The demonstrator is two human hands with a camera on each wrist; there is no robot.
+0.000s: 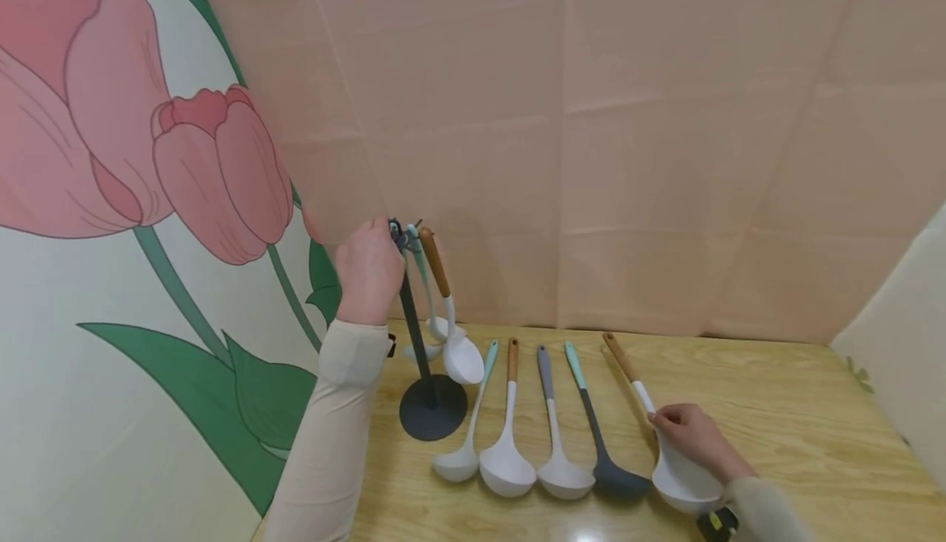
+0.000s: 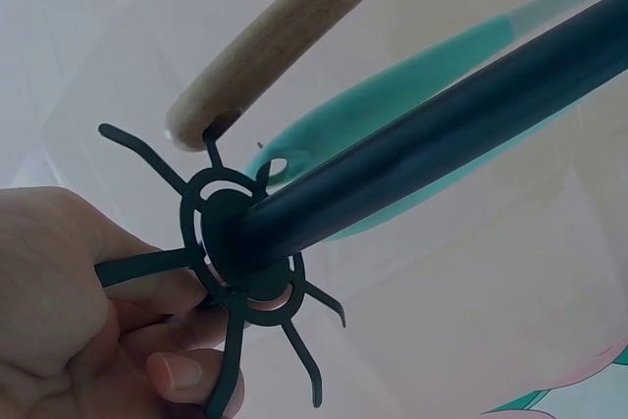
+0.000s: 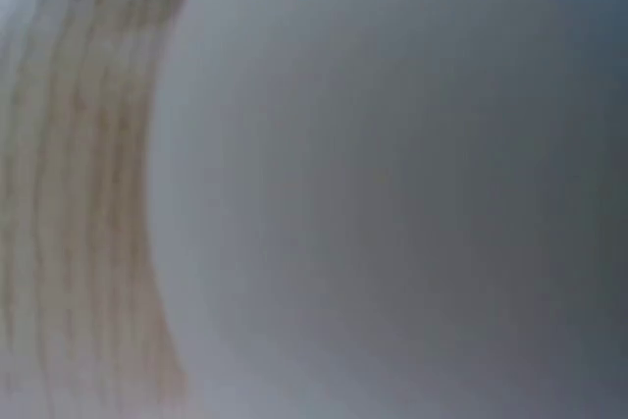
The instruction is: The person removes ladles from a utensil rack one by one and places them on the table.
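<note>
My left hand (image 1: pixel 367 271) is at the top of a dark ladle stand (image 1: pixel 434 415), its fingers gripping the hook ring (image 2: pixel 228 228). From the hooks hang a white ladle with a wooden handle (image 1: pixel 434 261) and at least one mint-handled ladle (image 2: pixel 383 95). Over on the right, my right hand (image 1: pixel 695 435) pinches a white ladle (image 1: pixel 683 480) with a wooden handle, low on its shaft. That ladle's pale bowl (image 3: pixel 373 183) fills most of the right wrist view, blurred, and the fingers are out of sight there.
Between the hands, several ladles lie in a row on the wooden table (image 1: pixel 813 435): a mint-handled one (image 1: pixel 458 464), a wooden-handled one (image 1: pixel 508 468), a grey-handled one (image 1: pixel 565 476) and a dark one (image 1: pixel 621 480). A tulip-painted wall (image 1: pixel 44 378) stands at the left, pinkish cloth (image 1: pixel 628 156) behind.
</note>
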